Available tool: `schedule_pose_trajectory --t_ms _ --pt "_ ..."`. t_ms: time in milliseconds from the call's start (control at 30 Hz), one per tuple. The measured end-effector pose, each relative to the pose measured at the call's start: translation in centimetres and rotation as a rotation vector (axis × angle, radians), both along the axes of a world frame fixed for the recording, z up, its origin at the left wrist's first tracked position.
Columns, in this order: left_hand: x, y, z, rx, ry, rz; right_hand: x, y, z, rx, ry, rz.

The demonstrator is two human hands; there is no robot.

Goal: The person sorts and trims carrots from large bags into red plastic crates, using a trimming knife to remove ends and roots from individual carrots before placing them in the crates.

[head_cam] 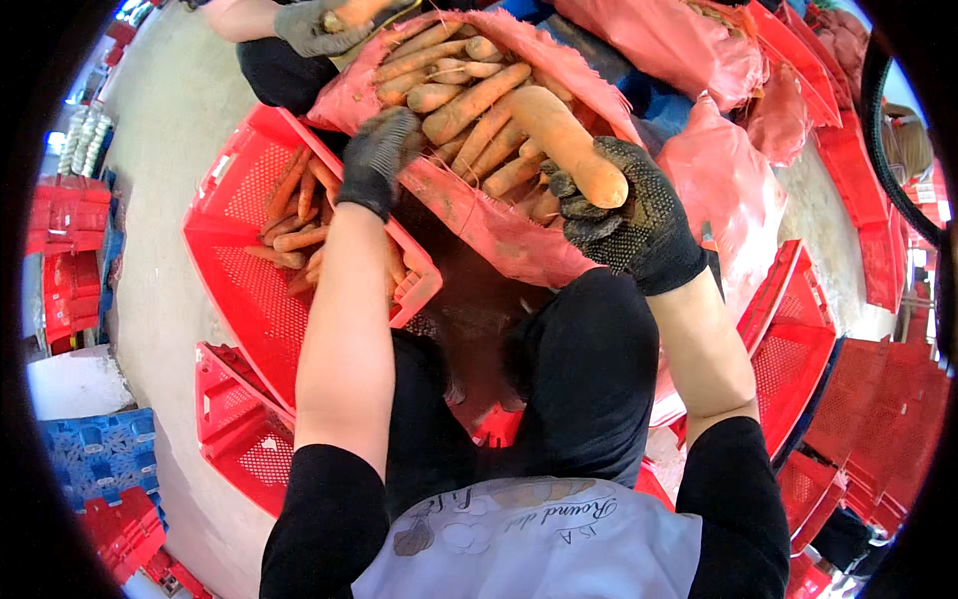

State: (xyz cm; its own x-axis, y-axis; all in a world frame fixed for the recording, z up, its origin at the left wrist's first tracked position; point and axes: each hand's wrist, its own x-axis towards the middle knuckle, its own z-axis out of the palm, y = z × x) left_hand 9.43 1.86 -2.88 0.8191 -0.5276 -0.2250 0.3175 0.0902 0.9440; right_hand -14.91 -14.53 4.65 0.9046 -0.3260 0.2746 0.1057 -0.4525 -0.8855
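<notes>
Many carrots (471, 97) fill an opened pink woven sack (498, 224) in front of me. My right hand (629, 210), in a black dotted glove, is closed around the lower end of a large, thick carrot (557, 138) above the sack. In a dark ribbed glove, my left hand (382, 157) is at the sack's left edge, near the carrots; its fingers are partly hidden, so whether it holds anything is unclear. Below and left of it, a red plastic crate (247, 299) holds smaller carrots (299, 236), partly covered by my left forearm.
Across the sack, another person's gloved hand (322, 26) holds a carrot. Full pink sacks (718, 180) stand at the right. Red crates (793, 352) lie on both sides, with stacked crates (71, 277) and a blue plastic pallet (101, 449) at the far left.
</notes>
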Motion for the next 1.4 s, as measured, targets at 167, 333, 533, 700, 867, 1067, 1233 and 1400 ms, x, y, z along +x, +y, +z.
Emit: schedule_pose_trajectory --t_ms 167,333,533,700,867,1067,1233,1400 --pt "-7.1 -1.0 5.4 -0.144 0.260 -0.194 0.1 3.7 3.0 0.928 0.030 0.063" --pt "-11.5 0.8 7.6 -0.199 0.394 -0.291 1.0 6.4 2.1 1.234 0.207 0.082" --pt "-11.1 -0.6 2.6 -0.305 0.452 -0.044 2.1 6.9 -0.6 1.034 0.317 0.276" --pt "-10.6 -1.6 5.9 -0.420 0.127 0.000 3.2 5.0 -2.0 0.475 0.314 0.280" --pt "-10.5 -1.1 7.0 -0.215 -0.133 -0.135 4.1 2.4 -4.9 0.402 0.282 0.198" --pt "-10.3 -0.4 5.3 0.116 -0.524 -0.159 3.7 0.2 -4.5 0.670 0.244 0.038" --pt "-10.3 -0.1 5.5 0.413 -0.802 -0.046 3.9 1.1 -3.1 0.999 -0.058 0.170" --pt "-10.3 -0.1 4.3 0.596 -1.157 -0.009 5.0 2.4 -2.9 0.577 -0.043 0.077"
